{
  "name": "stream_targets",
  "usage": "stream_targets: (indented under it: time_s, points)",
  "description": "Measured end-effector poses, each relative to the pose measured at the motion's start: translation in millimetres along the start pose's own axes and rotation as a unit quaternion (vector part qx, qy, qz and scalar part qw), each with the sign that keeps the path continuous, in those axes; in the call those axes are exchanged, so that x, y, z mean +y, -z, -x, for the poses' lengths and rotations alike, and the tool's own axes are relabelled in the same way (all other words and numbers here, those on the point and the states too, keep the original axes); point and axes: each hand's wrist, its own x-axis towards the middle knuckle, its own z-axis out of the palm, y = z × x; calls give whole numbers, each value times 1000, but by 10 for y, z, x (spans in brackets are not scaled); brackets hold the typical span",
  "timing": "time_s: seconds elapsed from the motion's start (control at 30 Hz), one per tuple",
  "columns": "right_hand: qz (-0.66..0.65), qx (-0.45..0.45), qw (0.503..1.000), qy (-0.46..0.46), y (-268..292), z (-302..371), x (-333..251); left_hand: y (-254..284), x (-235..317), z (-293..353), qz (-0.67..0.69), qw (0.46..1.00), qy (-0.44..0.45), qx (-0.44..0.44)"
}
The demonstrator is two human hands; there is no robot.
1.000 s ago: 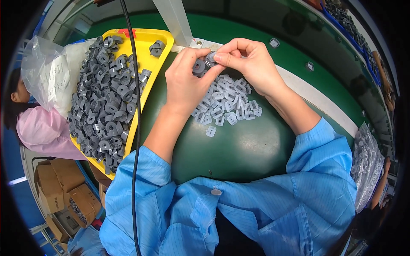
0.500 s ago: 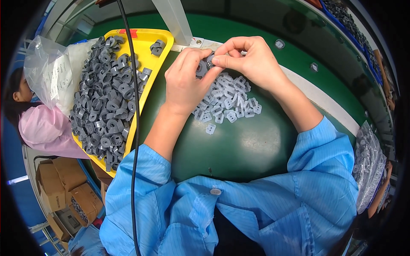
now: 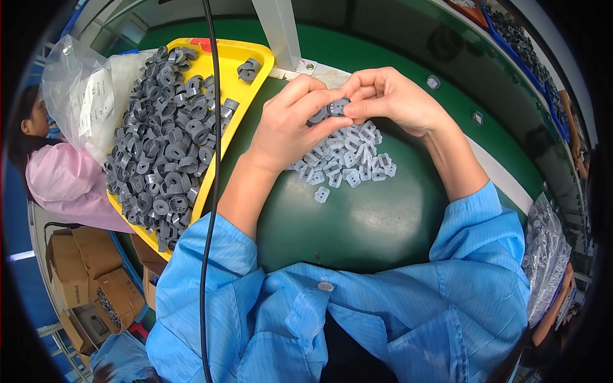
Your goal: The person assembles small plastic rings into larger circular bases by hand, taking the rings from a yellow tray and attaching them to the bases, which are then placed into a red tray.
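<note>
Grey part (image 3: 337,107) is pinched in both hands (image 3: 287,127) (image 3: 399,105), cable (image 3: 218,127) partly hiding yellow tray (image 3: 231,82)

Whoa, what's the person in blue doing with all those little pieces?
A person in a blue striped smock holds small dark-grey plastic parts in the bare left hand and pinches them with the bare right hand. Below, small translucent whitish plastic pieces lie piled on the shiny green tabletop. To the left, a yellow plastic tray holds many grey rounded plastic parts.
</note>
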Motion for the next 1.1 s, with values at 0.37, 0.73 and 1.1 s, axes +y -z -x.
stream_targets:
  time_s: [0.37,0.73,1.1]
  points:
    - [-83,52,987,124,-119,-31,3,-131,157,-128,13,993,23,117]
    - [277,382,881,47,857,-193,443,-41,-197,3,348,824,445,35]
    - [469,69,857,201,-90,465,100,-97,-117,-271,-24,960,253,-119]
